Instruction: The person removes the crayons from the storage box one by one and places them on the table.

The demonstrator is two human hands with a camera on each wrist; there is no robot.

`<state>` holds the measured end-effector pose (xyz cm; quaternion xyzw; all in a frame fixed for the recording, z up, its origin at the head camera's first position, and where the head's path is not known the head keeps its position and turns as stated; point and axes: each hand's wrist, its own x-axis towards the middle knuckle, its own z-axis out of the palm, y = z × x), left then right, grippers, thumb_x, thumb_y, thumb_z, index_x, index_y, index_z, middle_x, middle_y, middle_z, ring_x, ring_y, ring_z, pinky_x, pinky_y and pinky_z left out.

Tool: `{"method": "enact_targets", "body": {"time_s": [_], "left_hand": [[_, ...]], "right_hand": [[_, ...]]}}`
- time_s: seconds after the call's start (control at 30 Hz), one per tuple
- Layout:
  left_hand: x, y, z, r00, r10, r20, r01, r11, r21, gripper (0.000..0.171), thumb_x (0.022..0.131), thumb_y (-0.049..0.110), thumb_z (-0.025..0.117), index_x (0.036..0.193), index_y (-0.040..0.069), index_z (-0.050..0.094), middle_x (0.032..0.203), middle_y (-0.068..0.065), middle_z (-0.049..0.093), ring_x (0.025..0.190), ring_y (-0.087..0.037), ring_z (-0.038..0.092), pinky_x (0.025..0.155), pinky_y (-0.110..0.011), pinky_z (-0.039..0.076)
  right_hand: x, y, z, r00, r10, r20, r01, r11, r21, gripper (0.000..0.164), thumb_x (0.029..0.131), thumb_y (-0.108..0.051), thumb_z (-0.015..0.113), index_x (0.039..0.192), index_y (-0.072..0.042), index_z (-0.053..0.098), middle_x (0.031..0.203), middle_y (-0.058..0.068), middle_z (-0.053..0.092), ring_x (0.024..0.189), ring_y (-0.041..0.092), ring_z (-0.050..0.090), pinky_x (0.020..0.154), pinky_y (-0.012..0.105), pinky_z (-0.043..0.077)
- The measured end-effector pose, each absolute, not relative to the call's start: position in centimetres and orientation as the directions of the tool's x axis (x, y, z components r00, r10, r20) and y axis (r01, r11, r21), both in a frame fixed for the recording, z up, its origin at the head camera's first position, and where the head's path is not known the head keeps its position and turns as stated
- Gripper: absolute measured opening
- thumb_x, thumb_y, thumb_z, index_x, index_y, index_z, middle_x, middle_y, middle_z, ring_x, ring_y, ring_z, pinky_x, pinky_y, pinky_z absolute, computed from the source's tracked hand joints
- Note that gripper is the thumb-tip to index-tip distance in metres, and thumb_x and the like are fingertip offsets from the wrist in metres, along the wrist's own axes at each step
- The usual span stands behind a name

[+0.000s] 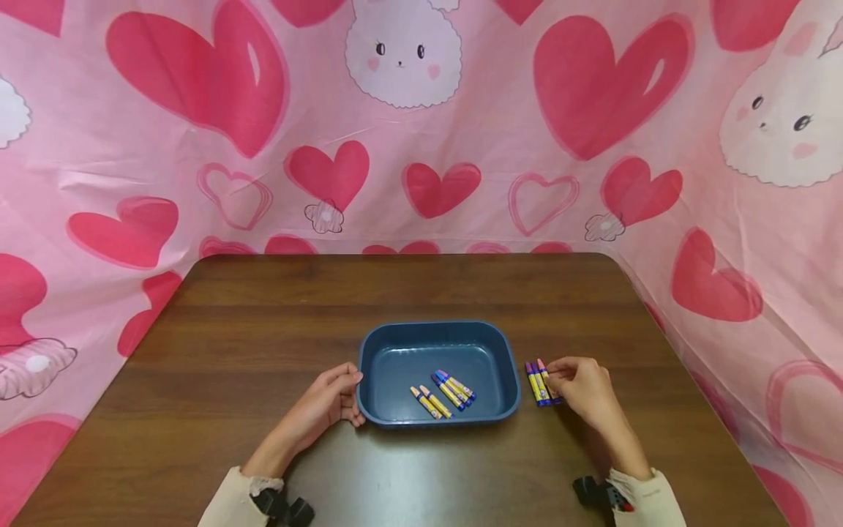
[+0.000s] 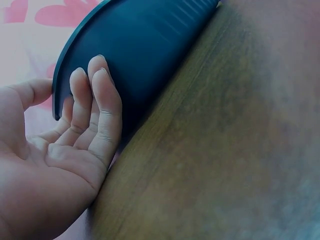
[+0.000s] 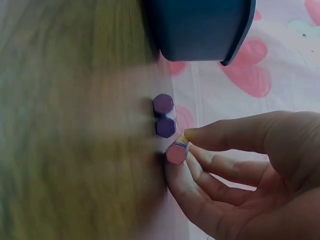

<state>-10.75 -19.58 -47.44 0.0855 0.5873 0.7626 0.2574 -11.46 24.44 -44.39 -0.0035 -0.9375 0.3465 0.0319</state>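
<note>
A dark blue rectangular tray [image 1: 435,333] sits on the table. My left hand [image 1: 332,399] grips its left side, the thumb at the rim and the other fingers against the outer wall [image 2: 150,55]. Inside the tray lie several crayons [image 1: 451,391] in yellow and blue wrappers, two with pale orange tips lying left of the others. To the right of the tray, my right hand [image 1: 582,388] pinches a pink crayon [image 3: 176,153] between thumb and fingers. Beside it on the table are two purple crayons [image 3: 164,115], side by side. The fingers hide part of the pink crayon in the head view.
The brown wooden table [image 1: 263,293] extends around the tray. A pink curtain [image 1: 487,124] printed with hearts and rabbits hangs behind and along both sides. Black wrist devices [image 1: 283,506] are strapped over both sleeves.
</note>
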Motion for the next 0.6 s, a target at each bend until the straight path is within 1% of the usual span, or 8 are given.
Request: {"method": "enact_targets", "body": {"time_s": [0.17,0.3,0.43,0.6], "left_hand": [[-10.75,-19.54,-47.48,-0.854,0.493,-0.167,-0.286,-0.177,0.942,0.023,0.106,0.028,0.048,0.096,0.008,0.05,0.072,-0.007,0.06,0.066,-0.021,0.064,0.066,-0.034,0.057],[-10.6,-19.45,-47.54,-0.851,0.496,-0.174,-0.291,-0.169,0.942,0.024,0.106,0.029,0.048,0.097,0.006,0.05,0.072,-0.007,0.06,0.066,-0.021,0.064,0.066,-0.033,0.057],[-10.45,-19.39,-47.57,-0.848,0.501,-0.17,-0.295,-0.18,0.939,0.024,0.106,0.027,0.048,0.096,0.004,0.049,0.072,-0.008,0.059,0.066,-0.02,0.064,0.065,-0.032,0.057],[-10.51,-19.41,-47.33,-0.852,0.5,-0.155,-0.283,-0.19,0.94,0.024,0.105,0.025,0.048,0.096,0.004,0.048,0.072,-0.007,0.059,0.065,-0.019,0.063,0.064,-0.032,0.056]], "right_hand": [[-11.41,24.4,-44.41,-0.999,0.032,0.04,-0.001,0.766,-0.643,0.013,0.081,-0.006,0.076,0.093,-0.001,0.074,0.082,0.005,0.074,0.074,0.013,0.067,0.067,0.026,0.051],[-11.19,24.41,-44.45,-0.999,0.03,0.023,0.009,0.772,-0.635,0.013,0.08,-0.006,0.077,0.092,-0.001,0.074,0.08,0.004,0.073,0.073,0.013,0.066,0.069,0.029,0.05],[-11.09,24.24,-44.53,-0.998,0.029,0.056,-0.012,0.786,-0.618,0.012,0.079,-0.003,0.074,0.091,-0.002,0.074,0.08,0.003,0.072,0.073,0.015,0.064,0.07,0.032,0.05],[-11.23,23.94,-44.52,-0.994,0.029,0.105,-0.04,0.794,-0.607,0.012,0.079,-0.001,0.071,0.09,-0.001,0.074,0.079,0.005,0.072,0.075,0.018,0.065,0.074,0.04,0.052]]}}
